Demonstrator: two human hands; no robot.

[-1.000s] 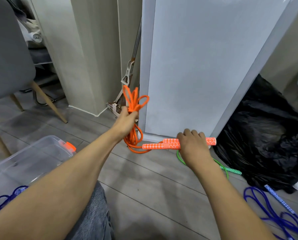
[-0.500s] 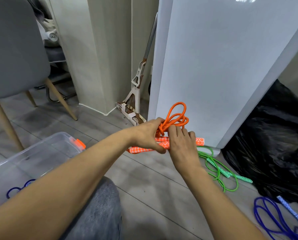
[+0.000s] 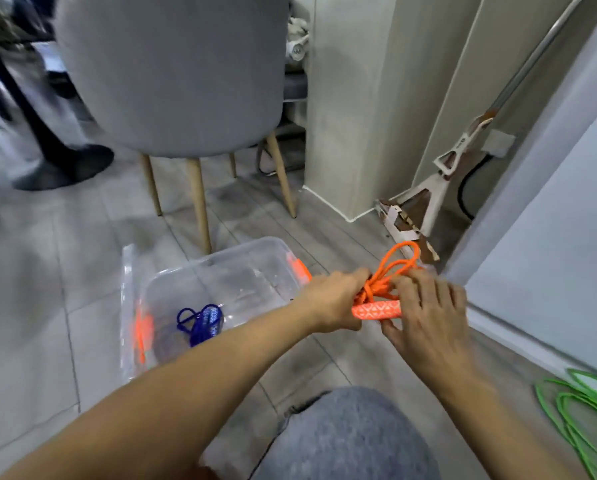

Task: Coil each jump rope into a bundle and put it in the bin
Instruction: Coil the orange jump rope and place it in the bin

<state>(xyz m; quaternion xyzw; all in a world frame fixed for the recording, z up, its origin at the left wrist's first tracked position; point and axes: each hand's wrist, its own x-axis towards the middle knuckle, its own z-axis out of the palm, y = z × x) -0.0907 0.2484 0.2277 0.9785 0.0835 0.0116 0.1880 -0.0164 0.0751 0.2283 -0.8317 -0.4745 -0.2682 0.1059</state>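
An orange jump rope (image 3: 390, 271) is coiled into a bundle with its patterned handles (image 3: 376, 310) lying sideways. My left hand (image 3: 331, 299) grips the bundle from the left, and my right hand (image 3: 425, 313) holds the handles' right end with fingers curled over them. The bundle hangs above the floor just right of a clear plastic bin (image 3: 172, 282) with orange latches. A coiled blue jump rope (image 3: 200, 323) lies inside the bin. A loose green jump rope (image 3: 581, 407) lies on the floor at the far right.
A grey chair (image 3: 172, 81) with wooden legs stands behind the bin. A mop (image 3: 439, 174) leans in the corner by a beige pillar (image 3: 352, 98). A white panel (image 3: 560, 244) rises on the right. My knee in grey trousers (image 3: 345, 434) is at the bottom.
Both hands came together on the orange rope, folding handles against the coil. The view has swung left and down, bringing the bin into the middle, and the bundle has moved toward it.
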